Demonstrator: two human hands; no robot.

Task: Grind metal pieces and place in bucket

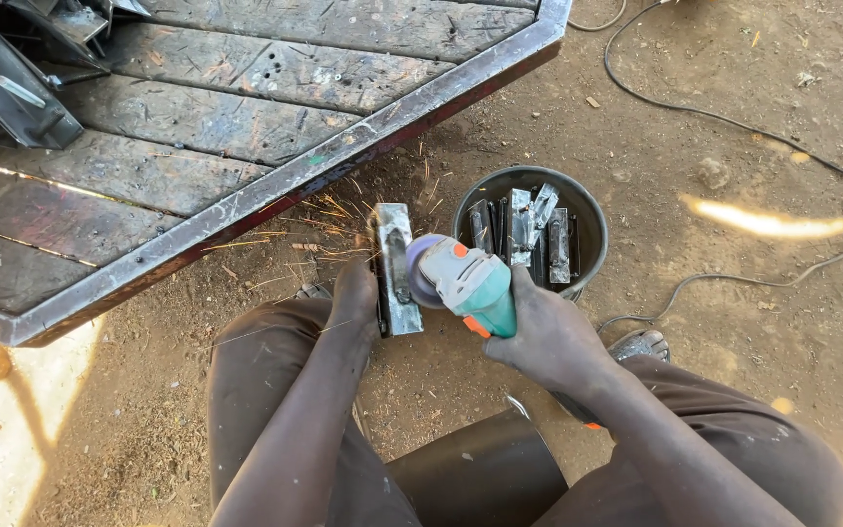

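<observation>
Two hands: both busy, close together.
left hand (355, 293): fingers closed on metal piece (394, 268), held on edge over dirt floor (714, 322), beside bucket (592, 220) of similar parts.
right hand (550, 337): fingers wrapped round angle grinder (465, 283), disc against piece.
risk: fingers just beside disc; likely kickback or slip onto them, sparks (334, 210) flying.

no packages, labels, signs or screens show anywhere in this view.
</observation>
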